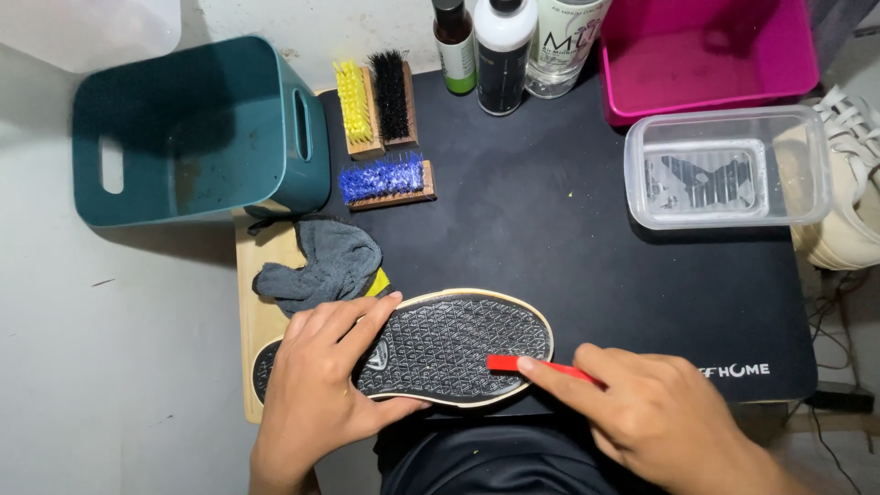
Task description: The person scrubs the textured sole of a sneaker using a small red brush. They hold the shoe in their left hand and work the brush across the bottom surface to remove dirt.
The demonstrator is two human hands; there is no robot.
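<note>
A shoe (449,344) lies sole-up on the black mat (550,229), its dark patterned sole edged in tan. My left hand (321,376) grips it over the heel half and holds it down. My right hand (651,417) holds a thin red pick tool (527,366), index finger along it, with the tip pressed on the sole near the toe end.
A grey cloth (321,261) lies beside a teal bin (197,128). Yellow, black and blue brushes (380,137) sit at the mat's back left, bottles (500,50) behind. A clear tub of water (724,165), a pink tub (706,50) and a white shoe (852,183) stand at right.
</note>
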